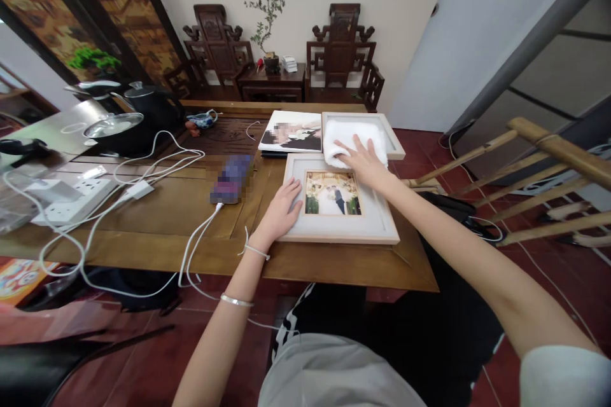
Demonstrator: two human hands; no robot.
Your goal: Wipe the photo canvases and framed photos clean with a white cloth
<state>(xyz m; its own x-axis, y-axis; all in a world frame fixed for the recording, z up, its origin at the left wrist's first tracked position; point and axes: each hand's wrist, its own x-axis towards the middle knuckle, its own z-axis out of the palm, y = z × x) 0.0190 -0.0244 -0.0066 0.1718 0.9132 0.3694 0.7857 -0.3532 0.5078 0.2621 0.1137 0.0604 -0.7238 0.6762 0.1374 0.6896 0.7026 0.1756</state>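
A light wooden picture frame (389, 229) lies flat near the table's front edge, with a wedding photo (334, 194) inside a wide white mat. My left hand (282, 211) rests on its left border, fingers stretched out. Over its far edge, my right hand (360, 159) lies with spread fingers on a folded white towel (337, 133). The towel also covers part of a second wooden frame (395, 140) behind the first. Left of that frame is a photo panel (291, 130), its picture partly pixelated, with something dark underneath.
A phone (231, 179) with a white cable lies left of the frames. Farther left are a power strip (79, 197), tangled cables, a lidded pot (114, 133) and a black kettle (147, 108). A bamboo rack (539, 140) stands right of the table (191, 251).
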